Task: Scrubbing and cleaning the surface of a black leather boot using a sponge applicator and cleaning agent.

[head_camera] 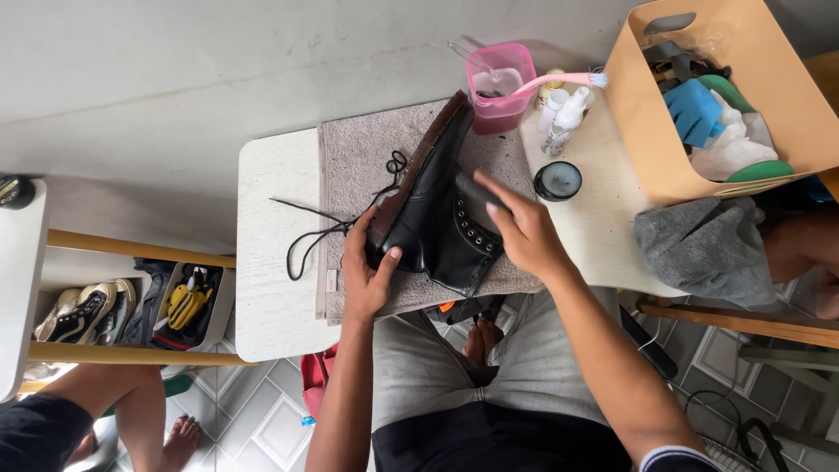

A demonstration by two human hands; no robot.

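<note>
Boot [437, 210] on towel [358, 157], hands gripping

— What couldn't you make out?
— The right hand [523, 229] covered whatever it pressed on the boot [437, 205]. The bin [634, 131] was cut off by the top edge.
— Anything else?
— The left edge clipped the shelf [22, 288].

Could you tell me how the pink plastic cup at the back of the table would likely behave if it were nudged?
The pink translucent plastic cup looks light, so it would probably slide easily. It seems to hold some liquid, which might slosh. The pink-handled brush resting across its rim could lever it over or fall off.
</note>
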